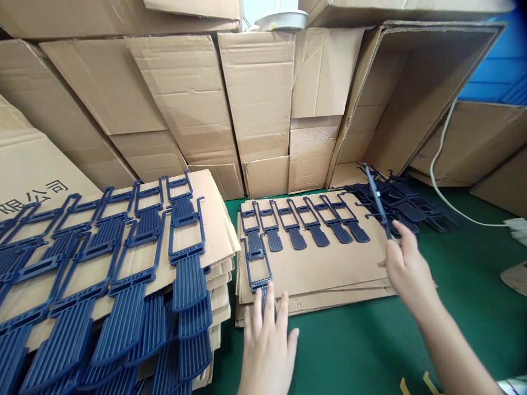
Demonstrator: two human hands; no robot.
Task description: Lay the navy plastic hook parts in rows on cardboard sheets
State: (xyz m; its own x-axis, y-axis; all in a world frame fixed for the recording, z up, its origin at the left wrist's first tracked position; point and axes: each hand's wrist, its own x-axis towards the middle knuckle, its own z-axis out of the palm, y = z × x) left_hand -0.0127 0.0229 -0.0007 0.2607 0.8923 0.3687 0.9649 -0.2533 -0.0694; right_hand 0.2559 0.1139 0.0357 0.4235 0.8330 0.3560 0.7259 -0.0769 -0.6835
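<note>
My right hand (pixel 405 266) grips one end of a dark blue plastic part (pixel 376 195), which is raised and tilted near a loose pile of similar parts (pixel 405 206). My left hand (pixel 269 340) has its fingers spread over the paddle end of a blue frame part (pixel 259 269) at the front left of a cardboard sheet (pixel 329 266). Along the back of that sheet lies a row of several blue parts (pixel 297 238), their ribbed paddles facing me. The paddle under my left fingers is partly hidden.
On the left, layered cardboard sheets (pixel 220 247) carry many overlapping blue parts (pixel 189 285). Cardboard boxes (pixel 255 93) line the back, with an open box (pixel 382 109) behind the pile. A white cable (pixel 438 189) hangs at the right above the green surface (pixel 349 345).
</note>
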